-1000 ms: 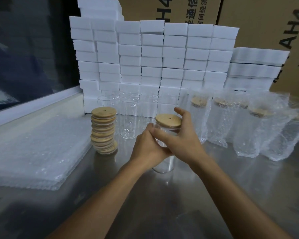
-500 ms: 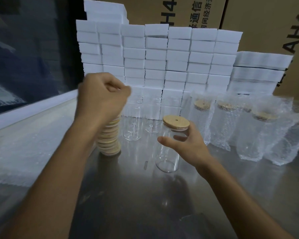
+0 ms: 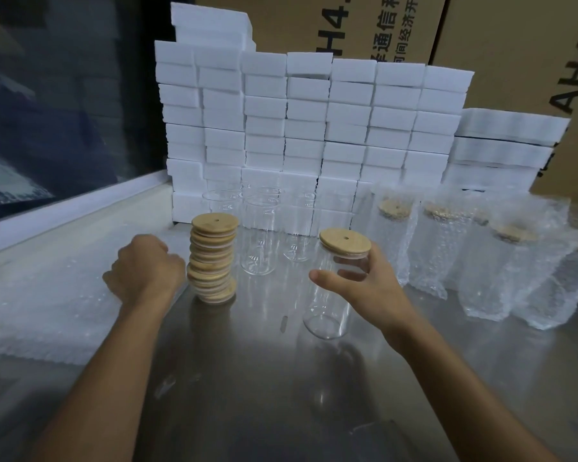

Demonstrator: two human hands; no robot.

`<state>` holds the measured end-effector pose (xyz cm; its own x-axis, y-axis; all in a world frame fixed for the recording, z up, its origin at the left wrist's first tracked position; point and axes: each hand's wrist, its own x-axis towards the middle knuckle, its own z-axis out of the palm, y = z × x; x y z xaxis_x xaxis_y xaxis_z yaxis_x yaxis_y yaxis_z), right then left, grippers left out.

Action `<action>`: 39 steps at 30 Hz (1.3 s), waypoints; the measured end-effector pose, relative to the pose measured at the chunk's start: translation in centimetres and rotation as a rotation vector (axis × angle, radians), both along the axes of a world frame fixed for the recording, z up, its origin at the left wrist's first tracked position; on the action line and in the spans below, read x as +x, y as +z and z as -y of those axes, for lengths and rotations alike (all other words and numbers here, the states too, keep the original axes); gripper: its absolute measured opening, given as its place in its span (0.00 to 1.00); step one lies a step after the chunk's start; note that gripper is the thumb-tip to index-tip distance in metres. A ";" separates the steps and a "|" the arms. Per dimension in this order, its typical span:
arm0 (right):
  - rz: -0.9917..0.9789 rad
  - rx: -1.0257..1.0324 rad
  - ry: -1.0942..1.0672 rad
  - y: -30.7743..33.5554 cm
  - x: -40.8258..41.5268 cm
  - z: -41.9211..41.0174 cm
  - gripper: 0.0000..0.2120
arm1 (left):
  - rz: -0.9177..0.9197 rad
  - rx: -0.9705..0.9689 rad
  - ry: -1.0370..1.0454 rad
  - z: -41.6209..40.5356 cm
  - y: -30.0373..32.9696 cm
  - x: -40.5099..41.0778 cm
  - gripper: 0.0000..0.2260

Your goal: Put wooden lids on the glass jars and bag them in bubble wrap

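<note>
On the steel table (image 3: 247, 411) in front of me, seen from my head camera, the jar (image 3: 331, 295) I was capping now stands with its wooden lid (image 3: 345, 241) seated flat on the rim. A second ago both my hands were on it; now only my right hand (image 3: 364, 285) holds it, fingers curled round the glass just under the lid, thumb out in front. My left hand (image 3: 144, 268) has let go, swung up and come down over the stack of bubble wrap bags (image 3: 47, 295) at my left, beside the stack of lids (image 3: 212, 261). Its fingers are curled under, knuckles toward me — whether they already pinch a bag I cannot tell.

I take that to mean the lidding of this jar is done and the bagging step has begun. Empty jars (image 3: 261, 235) wait uncapped behind the lids, and bagged jars (image 3: 447, 248) stand in a row to the right, well apart from my hands. Next I judge I need one bag separated and opened — thin film, likely to cling.
</note>
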<state>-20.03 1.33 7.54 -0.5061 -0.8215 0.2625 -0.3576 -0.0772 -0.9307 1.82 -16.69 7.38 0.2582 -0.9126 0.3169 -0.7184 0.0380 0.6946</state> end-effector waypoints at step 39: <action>0.084 -0.256 -0.081 5.8 1.2 -1.7 0.04 | 0.171 -0.927 -0.977 -10.2 4.7 -7.5 0.11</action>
